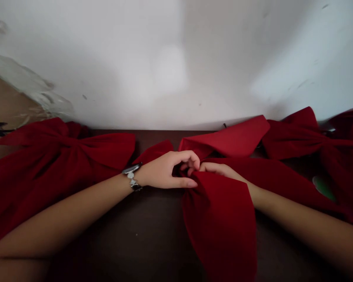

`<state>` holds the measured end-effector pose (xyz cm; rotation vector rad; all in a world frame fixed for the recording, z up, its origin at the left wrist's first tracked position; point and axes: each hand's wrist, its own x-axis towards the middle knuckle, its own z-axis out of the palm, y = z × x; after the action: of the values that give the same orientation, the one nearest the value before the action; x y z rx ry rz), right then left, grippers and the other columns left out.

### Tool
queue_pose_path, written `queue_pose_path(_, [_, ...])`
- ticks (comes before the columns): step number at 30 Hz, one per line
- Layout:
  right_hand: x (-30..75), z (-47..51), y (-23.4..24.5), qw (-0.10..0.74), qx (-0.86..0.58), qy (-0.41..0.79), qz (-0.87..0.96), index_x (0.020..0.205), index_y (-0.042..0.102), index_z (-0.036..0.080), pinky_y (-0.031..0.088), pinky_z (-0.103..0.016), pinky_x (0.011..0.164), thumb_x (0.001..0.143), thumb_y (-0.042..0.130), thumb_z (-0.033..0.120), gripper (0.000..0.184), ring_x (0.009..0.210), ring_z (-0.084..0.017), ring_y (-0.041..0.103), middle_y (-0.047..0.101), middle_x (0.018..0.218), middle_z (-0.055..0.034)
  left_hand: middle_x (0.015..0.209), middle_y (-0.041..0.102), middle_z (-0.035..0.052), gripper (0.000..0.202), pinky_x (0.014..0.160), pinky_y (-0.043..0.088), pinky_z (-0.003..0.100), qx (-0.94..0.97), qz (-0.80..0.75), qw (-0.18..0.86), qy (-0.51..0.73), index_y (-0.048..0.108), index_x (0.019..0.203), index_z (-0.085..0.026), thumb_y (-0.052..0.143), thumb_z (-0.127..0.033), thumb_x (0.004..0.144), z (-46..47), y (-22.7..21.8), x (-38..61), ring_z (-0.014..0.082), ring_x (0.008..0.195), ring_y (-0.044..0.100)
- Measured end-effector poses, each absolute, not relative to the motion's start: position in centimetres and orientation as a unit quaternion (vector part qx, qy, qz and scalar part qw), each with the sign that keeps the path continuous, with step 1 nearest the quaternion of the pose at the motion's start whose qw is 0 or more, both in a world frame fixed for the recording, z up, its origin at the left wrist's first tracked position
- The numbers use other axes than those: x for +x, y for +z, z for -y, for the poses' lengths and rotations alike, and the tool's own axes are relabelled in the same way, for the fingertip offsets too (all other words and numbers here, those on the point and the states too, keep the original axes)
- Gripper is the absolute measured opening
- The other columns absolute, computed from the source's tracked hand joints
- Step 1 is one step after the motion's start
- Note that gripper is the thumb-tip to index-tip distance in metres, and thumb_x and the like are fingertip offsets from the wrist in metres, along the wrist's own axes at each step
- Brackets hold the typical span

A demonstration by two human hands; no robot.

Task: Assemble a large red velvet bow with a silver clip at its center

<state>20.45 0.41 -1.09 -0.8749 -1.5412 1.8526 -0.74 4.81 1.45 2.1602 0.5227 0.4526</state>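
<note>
Gripping a red bow (217,223), left hand (164,170) and right hand (220,170) meet above dark table (153,243), white wall (135,66) behind.

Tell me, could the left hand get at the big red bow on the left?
Probably yes: the left hand lies just beside the red fabric bow, with nothing between them, though its fingers are on the red cloth.

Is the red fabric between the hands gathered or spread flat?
Gathered: the red fabric narrows into a tight bunch where the left hand and right hand meet, then fans out wide below them.
</note>
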Motion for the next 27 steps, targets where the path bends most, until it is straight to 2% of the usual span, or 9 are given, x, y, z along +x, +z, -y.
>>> queue_pose_path(3, [20.37,-0.30,-1.26,0.251,-0.319,0.670,0.621,0.083,0.062,0.017,0.047,-0.023,0.072,0.081,0.064,0.027,0.011,0.080,-0.013,0.061,0.064,0.087,-0.0011,0.075,0.055,-0.0003,0.020,0.065,0.043,0.022,0.872,-0.208,0.427,0.116,0.057,0.085,-0.016,0.065,-0.033,0.079,-5.22,2.01,-0.70,0.0097,0.067,0.050])
queue_pose_path(6, [20.32,-0.16,-1.57,0.229,-0.320,0.646,0.654,0.083,0.061,0.016,0.045,-0.020,0.062,0.082,0.063,0.027,0.011,0.067,-0.010,0.058,0.062,0.075,0.0015,0.080,0.057,0.0015,0.016,0.069,0.043,0.023,0.892,-0.185,0.400,0.095,0.059,0.077,-0.016,0.068,-0.030,0.076,-5.50,2.06,-0.60,0.0112,0.073,0.051])
queue_pose_path(10, [20.36,-0.05,-1.64,0.253,-0.308,0.603,0.691,0.086,0.062,0.017,0.048,-0.022,0.067,0.083,0.061,0.024,0.008,0.074,-0.011,0.061,0.064,0.081,0.0004,0.076,0.058,-0.0001,0.007,0.071,0.041,0.024,0.900,-0.170,0.385,0.111,0.055,0.071,-0.016,0.060,-0.016,0.076,-5.40,1.75,-0.58,0.0104,0.070,0.049])
queue_pose_path(12, [20.44,-0.06,-1.54,0.267,-0.301,0.581,0.708,0.091,0.064,0.017,0.049,-0.023,0.069,0.083,0.061,0.023,0.011,0.079,-0.013,0.063,0.066,0.087,-0.0019,0.070,0.054,-0.0021,0.007,0.066,0.039,0.023,0.889,-0.188,0.400,0.120,0.052,0.070,-0.016,0.055,-0.013,0.075,-5.26,1.64,-0.66,0.0091,0.065,0.046])
queue_pose_path(16, [20.55,-0.19,-1.39,0.277,-0.306,0.520,0.748,0.086,0.066,0.015,0.049,-0.023,0.059,0.080,0.064,0.022,0.009,0.068,-0.014,0.063,0.066,0.077,-0.0021,0.065,0.045,-0.0049,0.014,0.058,0.035,0.020,0.858,-0.208,0.457,0.112,0.042,0.066,-0.017,0.049,-0.013,0.077,-5.21,1.66,-0.80,0.0070,0.059,0.042])
queue_pose_path(20, [20.53,-0.29,-1.38,0.284,-0.288,0.514,0.756,0.098,0.067,0.015,0.051,-0.025,0.064,0.079,0.066,0.025,0.021,0.078,-0.017,0.066,0.070,0.088,-0.0051,0.064,0.042,-0.0058,0.018,0.056,0.034,0.020,0.843,-0.210,0.484,0.106,0.037,0.065,-0.018,0.049,-0.012,0.078,-5.36,1.80,-0.73,0.0064,0.057,0.040])
queue_pose_path(24, [20.44,-0.33,-1.29,0.281,-0.275,0.509,0.766,0.101,0.067,0.016,0.052,-0.026,0.068,0.080,0.066,0.026,0.023,0.080,-0.017,0.067,0.070,0.090,-0.0051,0.071,0.052,-0.0033,0.008,0.059,0.039,0.020,0.834,-0.192,0.512,0.076,0.048,0.076,-0.016,0.054,-0.012,0.075,-5.53,1.98,-0.66,0.0078,0.062,0.047])
queue_pose_path(27, [20.33,-0.35,-1.11,0.269,-0.292,0.509,0.764,0.093,0.067,0.013,0.052,-0.026,0.066,0.080,0.066,0.028,0.019,0.077,-0.017,0.067,0.071,0.085,-0.0056,0.074,0.058,-0.0007,0.010,0.059,0.041,0.020,0.837,-0.185,0.513,0.050,0.057,0.085,-0.014,0.059,-0.015,0.075,-5.76,2.08,-0.69,0.0087,0.063,0.051])
